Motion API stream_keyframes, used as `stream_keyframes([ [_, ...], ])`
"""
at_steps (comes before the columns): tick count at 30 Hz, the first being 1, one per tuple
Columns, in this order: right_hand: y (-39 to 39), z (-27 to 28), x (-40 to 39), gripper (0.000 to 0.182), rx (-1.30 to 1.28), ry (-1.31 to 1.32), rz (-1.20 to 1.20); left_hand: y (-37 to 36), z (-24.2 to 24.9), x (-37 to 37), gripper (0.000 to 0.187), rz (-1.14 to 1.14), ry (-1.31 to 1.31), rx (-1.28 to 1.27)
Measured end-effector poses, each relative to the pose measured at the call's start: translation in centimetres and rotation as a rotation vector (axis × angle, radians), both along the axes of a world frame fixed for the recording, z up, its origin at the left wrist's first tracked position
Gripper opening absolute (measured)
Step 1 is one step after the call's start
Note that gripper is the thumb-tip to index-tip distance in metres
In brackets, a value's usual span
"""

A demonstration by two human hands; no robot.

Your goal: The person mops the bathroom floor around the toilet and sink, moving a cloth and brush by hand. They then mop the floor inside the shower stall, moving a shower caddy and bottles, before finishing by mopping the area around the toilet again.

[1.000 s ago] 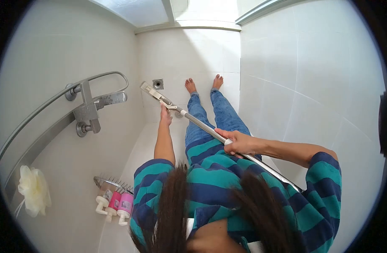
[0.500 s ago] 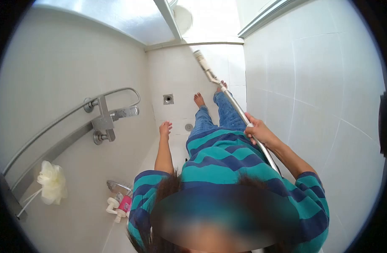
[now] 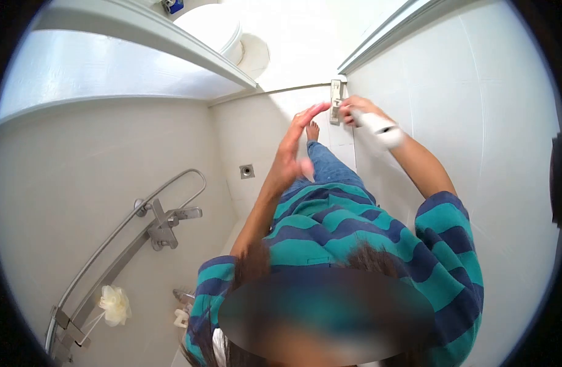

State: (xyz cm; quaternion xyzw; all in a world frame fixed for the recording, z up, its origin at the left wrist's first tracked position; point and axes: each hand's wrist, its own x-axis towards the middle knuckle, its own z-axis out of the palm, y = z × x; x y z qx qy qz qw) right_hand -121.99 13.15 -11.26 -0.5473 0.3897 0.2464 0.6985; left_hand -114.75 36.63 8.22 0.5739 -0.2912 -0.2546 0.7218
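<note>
My right hand (image 3: pixel 360 110) is wrapped around the pole of a long-handled mop, whose white handle end (image 3: pixel 386 130) points up towards me, slightly blurred. Down by the door sill is the narrow pale mop head (image 3: pixel 336 92), seen just left of that hand. My left hand (image 3: pixel 288 153) is raised in front of my body, holding nothing, fingers stretched towards the pole and thumb apart. One bare foot (image 3: pixel 312 131) shows on the floor beneath the hands.
On the left wall is a shower mixer (image 3: pixel 163 224) with a hose, and a cream bath puff (image 3: pixel 115 305) hangs below. A drain (image 3: pixel 246 171) sits in the tiled floor. The glass partition (image 3: pixel 115 70) and raised sill (image 3: pixel 281 90) border the far side, with a white toilet (image 3: pixel 210 27) beyond.
The mop has swung from a slant across my body to nearly upright, its head now by the sill. My right hand moved forward; my left hand rose towards the pole. I stand turned slightly.
</note>
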Motion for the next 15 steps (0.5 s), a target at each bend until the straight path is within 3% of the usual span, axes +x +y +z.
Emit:
stream_keyframes([
  [2,2.9,-1.3,3.2,0.017,-0.052,-0.019,0.055,-3.5,6.3,0.9,0.056,-0.004,-0.166,-0.156],
  [4,3.3,-1.5,3.1,0.018,-0.063,0.002,0.038,-4.4,8.2,1.2,0.033,-0.048,-0.220,0.027],
  [6,3.4,-0.9,1.4,0.019,-0.074,0.039,-0.016,-4.2,6.5,0.4,0.026,0.030,-0.536,0.032],
  [8,5.4,-1.7,1.5,0.021,-0.130,0.059,-0.058,-2.8,5.6,1.4,0.034,0.092,-0.348,-0.230],
  [10,7.7,-3.5,2.3,0.022,-0.200,0.068,-0.085,-0.4,2.9,2.2,0.029,0.216,-0.010,-0.389],
  [12,9.4,-6.1,4.1,0.023,-0.288,0.069,-0.094,2.1,-0.7,3.7,0.029,0.339,0.200,-0.323],
  [15,11.4,-11.6,8.0,0.025,-0.487,0.079,-0.039,4.1,-3.7,6.2,0.030,0.290,0.186,-0.283],
])
